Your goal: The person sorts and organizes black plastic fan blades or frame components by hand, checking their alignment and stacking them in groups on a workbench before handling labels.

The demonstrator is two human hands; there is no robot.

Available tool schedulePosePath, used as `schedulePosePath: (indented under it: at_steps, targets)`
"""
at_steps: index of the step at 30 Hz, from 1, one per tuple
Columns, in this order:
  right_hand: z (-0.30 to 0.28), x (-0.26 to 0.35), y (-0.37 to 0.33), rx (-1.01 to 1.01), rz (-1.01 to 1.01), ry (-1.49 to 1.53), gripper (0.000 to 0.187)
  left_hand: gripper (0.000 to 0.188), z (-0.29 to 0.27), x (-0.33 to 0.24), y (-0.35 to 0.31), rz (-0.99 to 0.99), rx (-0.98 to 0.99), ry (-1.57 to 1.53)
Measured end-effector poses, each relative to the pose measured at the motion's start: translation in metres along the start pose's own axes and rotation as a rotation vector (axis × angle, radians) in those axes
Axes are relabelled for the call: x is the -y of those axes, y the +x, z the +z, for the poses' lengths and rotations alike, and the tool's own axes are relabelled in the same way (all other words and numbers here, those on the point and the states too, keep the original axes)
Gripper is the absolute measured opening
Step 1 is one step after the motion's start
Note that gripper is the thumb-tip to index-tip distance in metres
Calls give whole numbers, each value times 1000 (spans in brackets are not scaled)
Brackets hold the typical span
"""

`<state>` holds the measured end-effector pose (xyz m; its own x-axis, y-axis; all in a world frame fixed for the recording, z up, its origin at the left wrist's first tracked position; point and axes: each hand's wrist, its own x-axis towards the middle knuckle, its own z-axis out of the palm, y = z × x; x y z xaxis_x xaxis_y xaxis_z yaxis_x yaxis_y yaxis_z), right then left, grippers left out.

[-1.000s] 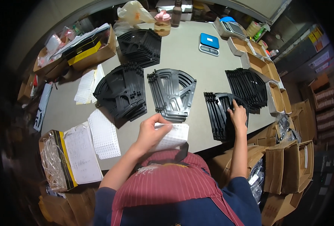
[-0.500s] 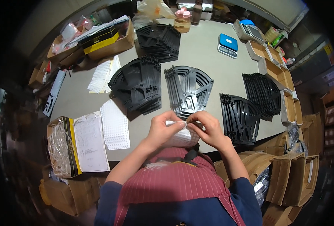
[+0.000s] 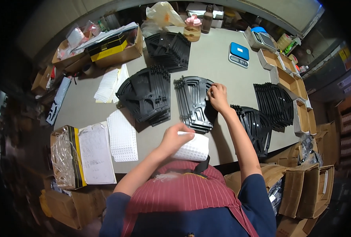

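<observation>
My left hand [image 3: 174,139] pinches a white sheet of small labels [image 3: 194,149] in front of my apron; the sheet curves and shows rows of small printed marks. Out over the table, my right hand [image 3: 218,98] has its fingers pressed together against the right side of a stack of black fan-shaped plastic parts [image 3: 188,103]. Whatever sits between those fingertips is too small or hidden to make out. Close by on the left stands another stack of black fan-shaped parts [image 3: 145,94], with a further stack [image 3: 168,51] behind it.
To the right lie more black fan-shaped parts [image 3: 254,128], near open cardboard trays [image 3: 288,81]. A blue-topped scale [image 3: 239,53] and a pink-lidded jar [image 3: 192,29] stand farther back. Label sheets [image 3: 122,136], a written paper [image 3: 96,154] and a box of clear plastic [image 3: 63,158] occupy the left.
My right hand has left the label sheet and reached forward to the right side of the middle stack. My left hand keeps the sheet, now lower and more in view.
</observation>
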<state>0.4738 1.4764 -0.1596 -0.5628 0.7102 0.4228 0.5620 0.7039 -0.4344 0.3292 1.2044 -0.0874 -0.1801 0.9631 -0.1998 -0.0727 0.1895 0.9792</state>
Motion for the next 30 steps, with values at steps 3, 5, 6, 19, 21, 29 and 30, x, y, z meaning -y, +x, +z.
schedulePosePath:
  at_steps: [3, 5, 6, 19, 21, 29, 30]
  targets:
    - [27, -1, 14, 12, -97, -163, 21, 22, -6, 2, -1, 29, 5, 43]
    - [30, 3, 21, 12, -124, -245, 26, 23, -14, 2, -5, 57, -15, 63]
    - [28, 6, 27, 94, 47, -253, 29, 24, -18, 0, -9, 28, -21, 72]
    - [-18, 33, 2, 124, 168, -161, 62, 17, -8, -13, -10, 42, -44, 7]
    - [-63, 46, -3, 3, 223, -33, 56, 11, -15, -21, -16, 72, -84, -87]
    - [-206, -83, -141, -10, 538, -579, 57, 11, -39, -27, -25, 42, -175, -191]
    - [-208, -91, -158, 8, 584, -578, 57, 11, -38, -29, -23, 49, -166, -194]
